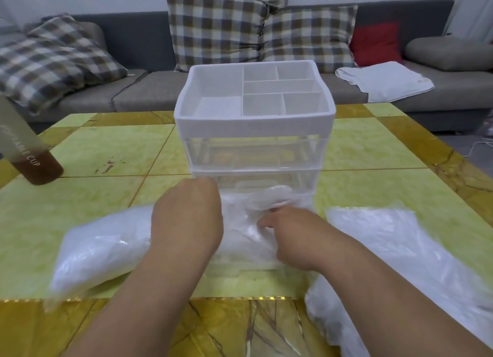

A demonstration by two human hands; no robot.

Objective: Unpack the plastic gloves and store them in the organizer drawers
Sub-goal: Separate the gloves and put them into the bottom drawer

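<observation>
A white organizer (254,122) with clear drawers stands mid-table, and its bottom drawer (240,270) is pulled out toward me. A loose heap of clear plastic gloves (245,231) fills that drawer. My left hand (188,218) is over the drawer's left part, with its fingers bent down out of sight behind the knuckles. My right hand (290,236) is on the right of the heap, and its fingers pinch a fold of the gloves. A sealed glove pack (101,247) lies to the left of the drawer, and another pack (386,250) lies to the right.
A cup with brown liquid (34,159) stands at the table's left edge. The yellow-green tiled table (106,154) ends just in front of me. Behind it runs a grey sofa (149,90) with checked cushions and a white cloth (384,79).
</observation>
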